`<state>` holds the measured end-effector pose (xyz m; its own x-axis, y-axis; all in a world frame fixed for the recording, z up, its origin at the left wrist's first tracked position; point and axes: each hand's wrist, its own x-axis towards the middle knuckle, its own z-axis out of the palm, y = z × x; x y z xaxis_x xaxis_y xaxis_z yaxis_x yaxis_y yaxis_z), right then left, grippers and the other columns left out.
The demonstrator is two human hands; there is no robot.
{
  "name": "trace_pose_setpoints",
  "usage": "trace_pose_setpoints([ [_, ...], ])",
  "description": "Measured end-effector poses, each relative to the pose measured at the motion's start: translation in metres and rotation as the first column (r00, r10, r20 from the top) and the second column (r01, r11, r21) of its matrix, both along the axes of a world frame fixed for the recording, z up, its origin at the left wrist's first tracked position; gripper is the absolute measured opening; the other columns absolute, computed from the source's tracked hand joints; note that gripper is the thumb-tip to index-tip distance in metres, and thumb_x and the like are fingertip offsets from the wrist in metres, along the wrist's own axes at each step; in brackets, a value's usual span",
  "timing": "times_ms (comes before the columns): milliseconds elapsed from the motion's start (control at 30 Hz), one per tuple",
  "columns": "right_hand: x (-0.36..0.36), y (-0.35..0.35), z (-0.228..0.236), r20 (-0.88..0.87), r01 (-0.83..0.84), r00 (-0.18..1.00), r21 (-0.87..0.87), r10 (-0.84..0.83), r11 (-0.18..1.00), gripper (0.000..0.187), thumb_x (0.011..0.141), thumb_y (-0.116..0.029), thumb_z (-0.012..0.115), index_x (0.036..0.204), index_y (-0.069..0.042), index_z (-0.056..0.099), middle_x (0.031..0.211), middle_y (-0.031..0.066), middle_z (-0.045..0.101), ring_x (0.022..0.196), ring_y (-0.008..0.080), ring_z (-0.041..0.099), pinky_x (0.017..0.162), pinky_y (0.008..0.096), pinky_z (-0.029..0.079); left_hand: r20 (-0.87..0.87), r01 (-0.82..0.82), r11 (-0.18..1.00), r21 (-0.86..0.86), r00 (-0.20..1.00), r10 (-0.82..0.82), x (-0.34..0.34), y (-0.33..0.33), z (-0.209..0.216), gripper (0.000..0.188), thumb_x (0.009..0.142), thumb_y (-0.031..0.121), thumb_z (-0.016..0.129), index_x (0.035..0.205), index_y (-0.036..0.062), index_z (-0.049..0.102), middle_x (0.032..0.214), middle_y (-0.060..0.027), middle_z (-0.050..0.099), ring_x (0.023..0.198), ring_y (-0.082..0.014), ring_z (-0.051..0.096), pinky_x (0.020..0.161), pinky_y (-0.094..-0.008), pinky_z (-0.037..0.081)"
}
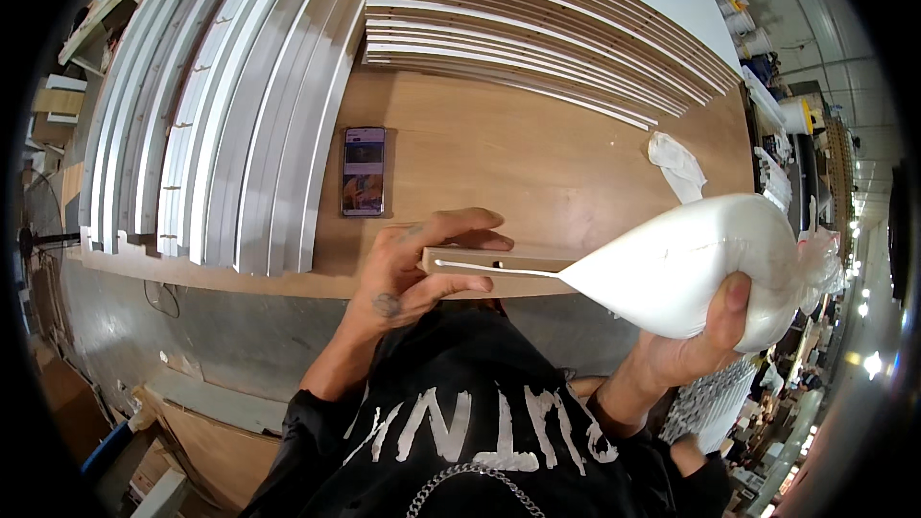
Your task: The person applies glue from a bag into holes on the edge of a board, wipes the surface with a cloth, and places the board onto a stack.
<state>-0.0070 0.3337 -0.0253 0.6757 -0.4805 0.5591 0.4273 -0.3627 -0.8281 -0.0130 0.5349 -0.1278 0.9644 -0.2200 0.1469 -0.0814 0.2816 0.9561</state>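
My right hand [698,338] is wrapped round a plump piping bag [662,254] of white paste, its twisted, tied end sticking out to the right. The bag's pointed tip faces left and touches a thin board [537,257] near the table's front edge. From that tip a white bead of paste [470,267] runs left along the board's edge. My left hand [408,264] grips the board's left end, fingers on the far side and thumb on the near side. The bag covers the board's right part. A small dark hole shows in the board's edge.
A phone [364,173] with a lit screen lies on the brown table [460,153]. White and grey long boards [221,125] are stacked at the left. Several narrow white-edged strips [537,29] lie at the back. A crumpled white cloth or paper [677,166] sits at the right.
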Motion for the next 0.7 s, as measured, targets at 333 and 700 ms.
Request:
trace_pose_setpoints([
  [333, -0.003, -0.024, 0.007, -0.025, 0.045, 0.999, 0.015, -0.044, 0.999, 0.098, 0.073, -0.029, 0.061, 0.151, -0.001, 0.008, 0.126, 0.0254, 0.048, 0.106, 0.0320, 0.057, 0.090, 0.0432, 0.049, 0.059, -0.057, 0.997, 0.048, 0.997, 0.054, -0.002, -0.003, -0.013, 0.057, 0.068, 0.025, 0.081, 0.114, -0.0026, 0.062, 0.095, -0.0167, 0.072, 0.093, -0.0250, 0.070, 0.083, -0.0341, 0.056],
  [700, -0.008, -0.067, 0.006, -0.075, 0.064, 0.995, 0.008, -0.063, 0.998, 0.099, 0.072, -0.031, 0.063, 0.151, -0.001, 0.011, 0.130, 0.0248, 0.045, 0.105, 0.0310, 0.058, 0.085, 0.0426, 0.053, 0.055, -0.129, 0.991, -0.024, 0.990, 0.130, -0.007, -0.006, -0.024, 0.063, 0.071, 0.028, 0.079, 0.118, -0.0076, 0.056, 0.090, -0.0248, 0.070, 0.089, -0.0325, 0.070, 0.077, -0.0385, 0.057],
])
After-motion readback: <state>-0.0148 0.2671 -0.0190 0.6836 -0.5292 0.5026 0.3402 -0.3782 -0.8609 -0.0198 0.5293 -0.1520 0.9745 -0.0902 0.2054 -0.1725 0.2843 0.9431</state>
